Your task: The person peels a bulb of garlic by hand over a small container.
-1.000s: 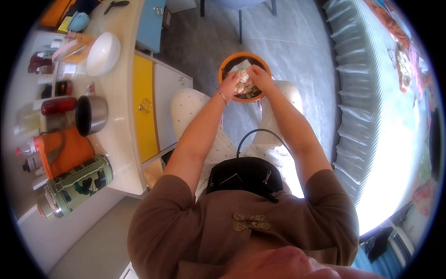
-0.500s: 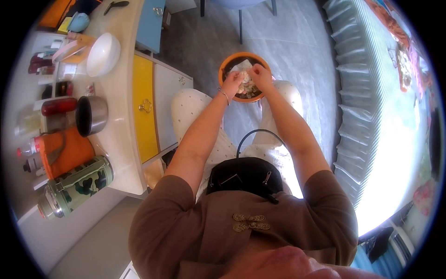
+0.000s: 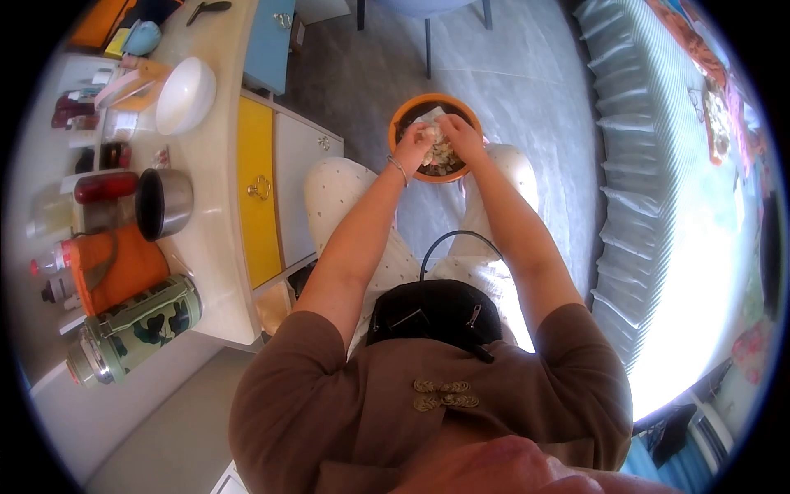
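Observation:
Both hands are over an orange bin (image 3: pixel 454 100) on the floor between my knees. My left hand (image 3: pixel 413 145) has its fingers closed around a small pale, lumpy piece (image 3: pixel 431 135), possibly garlic, though it is too small to be sure. My right hand (image 3: pixel 461 138) pinches at the same piece from the other side, its fingertips close to the left ones. Inside the bin lie whitish scraps (image 3: pixel 444 160) and what looks like crumpled white paper or plastic.
On the left, a counter (image 3: pixel 216 206) holds a white bowl (image 3: pixel 188 95), a steel pot (image 3: pixel 174 204), an orange bag (image 3: pixel 123 267) and a camouflage flask (image 3: pixel 152 321). Below it are yellow and white cabinet fronts. A bed with a ruffled cover (image 3: pixel 625 206) stands right; a chair (image 3: pixel 428 49) is ahead.
My right hand has shifted slightly and its fingers sit lower and nearer the left hand. The pale piece has turned a little between the fingers.

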The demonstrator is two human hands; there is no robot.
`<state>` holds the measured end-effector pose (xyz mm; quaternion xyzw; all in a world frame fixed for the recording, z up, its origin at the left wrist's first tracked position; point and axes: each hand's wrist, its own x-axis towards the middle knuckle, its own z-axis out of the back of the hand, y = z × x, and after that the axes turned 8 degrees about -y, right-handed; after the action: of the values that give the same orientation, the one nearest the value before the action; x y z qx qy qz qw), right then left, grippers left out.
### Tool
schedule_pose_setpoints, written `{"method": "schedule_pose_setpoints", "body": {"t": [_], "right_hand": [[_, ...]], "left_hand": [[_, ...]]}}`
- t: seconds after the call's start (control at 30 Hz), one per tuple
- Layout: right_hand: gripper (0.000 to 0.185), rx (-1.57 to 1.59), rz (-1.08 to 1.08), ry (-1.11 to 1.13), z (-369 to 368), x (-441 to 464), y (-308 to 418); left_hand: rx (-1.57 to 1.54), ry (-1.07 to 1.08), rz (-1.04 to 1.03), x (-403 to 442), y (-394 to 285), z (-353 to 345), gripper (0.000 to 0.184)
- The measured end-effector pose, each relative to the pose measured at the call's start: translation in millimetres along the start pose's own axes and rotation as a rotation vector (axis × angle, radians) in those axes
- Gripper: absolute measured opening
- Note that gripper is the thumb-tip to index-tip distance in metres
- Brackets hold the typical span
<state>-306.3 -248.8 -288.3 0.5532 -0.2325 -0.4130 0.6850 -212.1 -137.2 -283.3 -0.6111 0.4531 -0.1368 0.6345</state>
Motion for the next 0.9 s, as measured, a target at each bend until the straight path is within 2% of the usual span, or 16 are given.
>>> {"method": "schedule_pose_setpoints", "body": {"t": [0.07, 0.13, 0.17, 0.23, 0.37, 0.43, 0.47, 0.53, 0.57, 0.63, 0.67, 0.73, 0.77, 0.83, 0.9], "right_hand": [[0.028, 0.098, 0.005, 0.047, 1, -1, 3], [0.026, -0.034, 0.205, 0.066, 5, -2, 5], [0.026, -0.035, 0.205, 0.067, 7, -3, 6], [0.023, -0.186, 0.079, 0.038, 11, -2, 6], [0.02, -0.163, 0.115, -0.107, 4, 7, -17], [0.019, -0.092, -0.231, -0.055, 8, 10, -18], [0.019, -0.092, -0.231, -0.056, 10, 9, -19], [0.025, -0.309, 0.047, 0.009, 12, 5, -25], [0.025, -0.308, 0.047, 0.009, 10, 4, -27], [0.037, -0.3, 0.065, 0.028, 4, 2, -29], [0.037, -0.3, 0.065, 0.028, 3, 3, -30], [0.042, 0.207, -0.013, 0.285, 6, -3, -1], [0.042, 0.207, -0.013, 0.286, 9, -7, 13], [0.039, 0.293, -0.138, 0.449, 14, -13, 31], [0.038, 0.244, -0.162, 0.47, 17, -12, 36]], "left_hand": [[0.034, -0.014, -0.008, -3, -8, -3, 0.032], [0.28, 0.033, -0.079, -5, -17, -7, 0.032], [0.361, 0.048, -0.104, -8, -21, -8, 0.032], [0.14, 0.075, -0.018, -7, -6, -5, 0.033], [0.141, 0.082, -0.05, -3, 4, -4, 0.039], [0.12, 0.107, -0.079, -7, -4, -7, 0.034], [0.12, 0.108, -0.079, -7, -10, -9, 0.034], [0.378, 0.106, -0.222, -6, -16, -9, 0.035], [0.465, 0.103, -0.27, -7, -19, -10, 0.035], [0.099, -0.011, -0.106, -4, -5, -5, 0.035], [0.099, -0.011, -0.106, -1, 1, -3, 0.035], [-0.005, -0.126, -0.091, 7, 13, 1, 0.026], [-0.005, -0.127, -0.091, 10, 15, 4, 0.026], [0.022, -0.094, 0.046, 14, 14, 10, 0.029], [0.008, -0.067, 0.044, 11, 11, 9, 0.029]]}}
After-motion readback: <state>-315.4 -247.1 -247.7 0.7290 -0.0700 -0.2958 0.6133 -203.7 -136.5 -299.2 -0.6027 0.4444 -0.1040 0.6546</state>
